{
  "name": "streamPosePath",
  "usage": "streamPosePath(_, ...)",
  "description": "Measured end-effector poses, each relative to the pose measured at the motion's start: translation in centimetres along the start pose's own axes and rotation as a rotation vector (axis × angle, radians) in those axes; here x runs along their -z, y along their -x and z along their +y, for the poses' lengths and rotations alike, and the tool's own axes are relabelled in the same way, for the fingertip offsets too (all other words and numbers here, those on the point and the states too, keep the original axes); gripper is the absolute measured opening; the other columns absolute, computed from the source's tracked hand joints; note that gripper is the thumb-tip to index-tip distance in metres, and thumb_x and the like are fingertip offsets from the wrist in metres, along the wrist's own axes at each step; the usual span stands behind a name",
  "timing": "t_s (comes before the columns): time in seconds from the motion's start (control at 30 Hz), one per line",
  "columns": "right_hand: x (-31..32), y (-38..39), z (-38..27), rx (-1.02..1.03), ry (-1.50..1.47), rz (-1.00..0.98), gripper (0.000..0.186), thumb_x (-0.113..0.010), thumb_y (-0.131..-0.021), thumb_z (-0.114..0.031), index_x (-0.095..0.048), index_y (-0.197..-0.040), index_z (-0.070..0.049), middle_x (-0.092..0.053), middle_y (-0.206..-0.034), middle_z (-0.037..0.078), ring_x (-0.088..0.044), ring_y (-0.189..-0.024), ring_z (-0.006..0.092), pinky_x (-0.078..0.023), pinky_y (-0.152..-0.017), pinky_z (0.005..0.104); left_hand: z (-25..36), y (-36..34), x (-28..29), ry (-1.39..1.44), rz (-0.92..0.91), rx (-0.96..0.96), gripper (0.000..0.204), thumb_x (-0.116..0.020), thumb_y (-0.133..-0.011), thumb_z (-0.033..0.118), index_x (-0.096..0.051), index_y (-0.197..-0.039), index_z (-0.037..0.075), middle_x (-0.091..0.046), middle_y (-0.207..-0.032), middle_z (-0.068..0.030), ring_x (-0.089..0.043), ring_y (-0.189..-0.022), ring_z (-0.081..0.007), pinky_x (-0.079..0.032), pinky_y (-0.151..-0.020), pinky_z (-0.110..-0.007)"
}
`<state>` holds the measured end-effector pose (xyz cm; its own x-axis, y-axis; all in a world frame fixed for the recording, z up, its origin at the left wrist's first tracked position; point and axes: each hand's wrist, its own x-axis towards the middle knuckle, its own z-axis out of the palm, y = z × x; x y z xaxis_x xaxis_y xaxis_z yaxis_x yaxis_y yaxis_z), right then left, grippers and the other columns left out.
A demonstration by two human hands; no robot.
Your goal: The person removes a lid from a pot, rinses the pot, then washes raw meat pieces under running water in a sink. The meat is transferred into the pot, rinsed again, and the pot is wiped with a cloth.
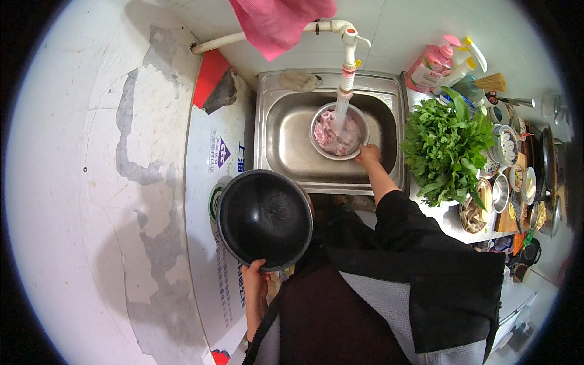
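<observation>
My right hand (368, 154) grips the near right rim of a round metal bowl (314, 141) inside the steel sink. Pieces of pale pink raw meat (328, 135) lie in the bowl, and water (340, 109) runs onto them from the white tap (348, 52). Left of my body, my left hand (255, 272) holds a large black basin (261, 213) by its near rim, thumb on the edge and the other fingers hidden under it. The inside of the basin is tilted up and looks bare apart from wet marks.
The steel sink (277, 131) has a bar of soap or sponge (298, 81) on its back ledge. A pink cloth (280, 21) hangs over the pipe. On the right counter stand leafy greens (447, 146), a pink pump bottle (429, 67) and several small bowls. A white box (213, 201) stands left.
</observation>
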<state>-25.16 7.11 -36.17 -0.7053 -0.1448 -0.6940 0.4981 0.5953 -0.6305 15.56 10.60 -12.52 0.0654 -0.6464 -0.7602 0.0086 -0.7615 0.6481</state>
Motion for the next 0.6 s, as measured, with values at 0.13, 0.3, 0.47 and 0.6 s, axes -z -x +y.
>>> streamPosePath(0.13, 1.1, 2.1, -1.1, 0.158, 0.581, 0.134, 0.036, -0.056, -0.076, -0.012, -0.045, -0.108, 0.001, -0.054, -0.104, 0.02, -0.057, -0.09, 0.034, -0.049, -0.073, 0.0421, -0.2, -0.3, -0.5, 0.008, 0.006, 0.013, 0.022, -0.053, -0.07, 0.003, -0.047, -0.09, -0.003, -0.055, -0.066, -0.0112, -0.051, -0.041, -0.018, -0.036, -0.032, -0.024)
streamPosePath(0.3, 0.7, 4.6, -2.6, 0.494, 0.594, 0.337, 0.049, -0.06, -0.073, -0.017, -0.04, -0.116, -0.004, -0.041, -0.116, 0.019, -0.047, -0.105, 0.0351, -0.041, -0.086, 0.0413, -0.7, -0.5, -0.5, 0.011, -0.012, 0.038, 0.027, -0.054, -0.069, 0.004, -0.045, -0.094, -0.003, -0.055, -0.067, -0.0109, -0.051, -0.041, -0.018, -0.036, -0.032, -0.023)
streamPosePath(0.47, -0.2, 2.5, -0.6, 0.301, 0.401, 0.408, 0.05, -0.063, -0.071, -0.021, -0.043, -0.115, -0.006, -0.044, -0.112, 0.018, -0.048, -0.102, 0.036, -0.043, -0.085, 0.0402, -1.1, -0.5, -0.3, 0.056, 0.021, 0.04, 0.034, -0.054, -0.069, 0.003, -0.042, -0.1, -0.001, -0.054, -0.067, -0.0106, -0.052, -0.041, -0.0185, -0.036, -0.032, -0.023)
streamPosePath(0.6, -0.2, -0.5, 3.0, -0.104, 0.038, -0.031, 0.042, -0.06, -0.075, -0.024, -0.046, -0.108, -0.002, -0.052, -0.101, 0.018, -0.057, -0.087, 0.0309, -0.049, -0.068, 0.0378, -1.2, -0.5, -0.3, 0.081, 0.019, 0.034, 0.036, -0.054, -0.069, 0.003, -0.04, -0.103, -0.001, -0.055, -0.067, -0.0107, -0.052, -0.041, -0.0187, -0.036, -0.032, -0.023)
